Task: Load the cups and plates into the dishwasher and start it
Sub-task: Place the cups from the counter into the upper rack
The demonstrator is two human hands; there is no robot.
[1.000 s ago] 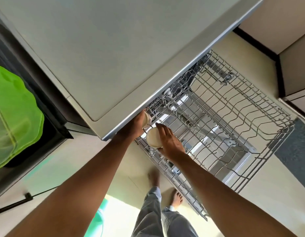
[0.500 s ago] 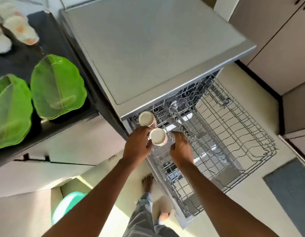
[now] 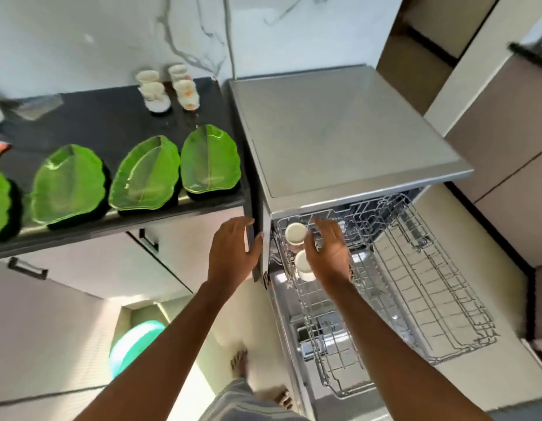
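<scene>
Two cream cups stand upside down in the left corner of the pulled-out wire rack [image 3: 421,299] of the dishwasher [image 3: 339,141]: one cup [image 3: 295,233] further back, the other cup [image 3: 303,265] nearer me. My right hand [image 3: 327,250] hovers open just right of them, fingers spread, holding nothing. My left hand [image 3: 234,247] is open at the dishwasher's left edge, empty. Several more cups [image 3: 169,86] stand at the back of the dark counter [image 3: 90,126]. Several green leaf-shaped plates [image 3: 142,174] lie in a row along its front.
The lowered dishwasher door [image 3: 297,344] lies below the rack. Beige cabinets [image 3: 500,123] stand to the right. A teal tub [image 3: 136,344] sits on the floor under the counter, near my bare feet [image 3: 239,363].
Both hands have let go of the cups, which now sit in the rack. My left hand moved left off the rack. My view lifted to take in the counter.
</scene>
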